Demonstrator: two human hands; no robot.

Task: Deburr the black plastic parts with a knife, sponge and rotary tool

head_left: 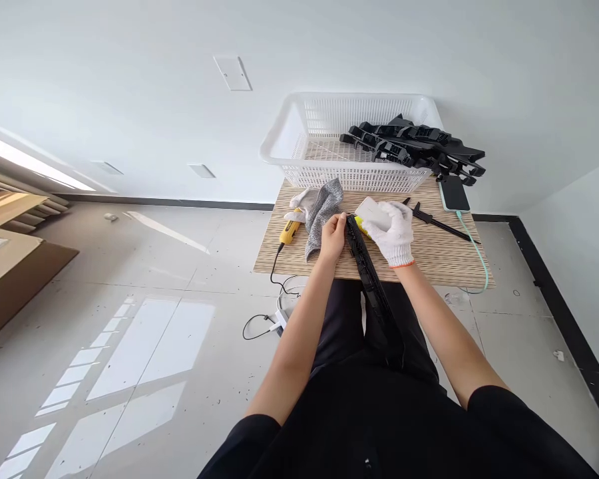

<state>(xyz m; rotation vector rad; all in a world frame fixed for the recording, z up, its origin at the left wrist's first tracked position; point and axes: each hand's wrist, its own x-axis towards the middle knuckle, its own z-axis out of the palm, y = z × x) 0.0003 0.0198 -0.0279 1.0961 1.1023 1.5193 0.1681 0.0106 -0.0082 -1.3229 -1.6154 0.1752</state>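
Observation:
My left hand [333,236] is bare and pinches the upper end of a long black plastic trim strip [369,273]. The strip slants down over the table's front edge toward my lap. My right hand [393,233] wears a white knit glove with an orange cuff edge. Its fingers are closed on a flat white rectangular piece [373,213] just right of the strip's end. Something yellow [362,226] shows between the strip and the gloved fingers; its kind is partly hidden. A grey cloth [324,216] lies beside my left hand.
A white plastic basket [349,167] at the back holds several black plastic parts [414,143]. On the wood-patterned table [429,259] lie a yellow corded tool [289,231], a white glove [303,199], black calipers [442,225] and a phone [454,194] with a green cable. Cardboard [20,266] stands left.

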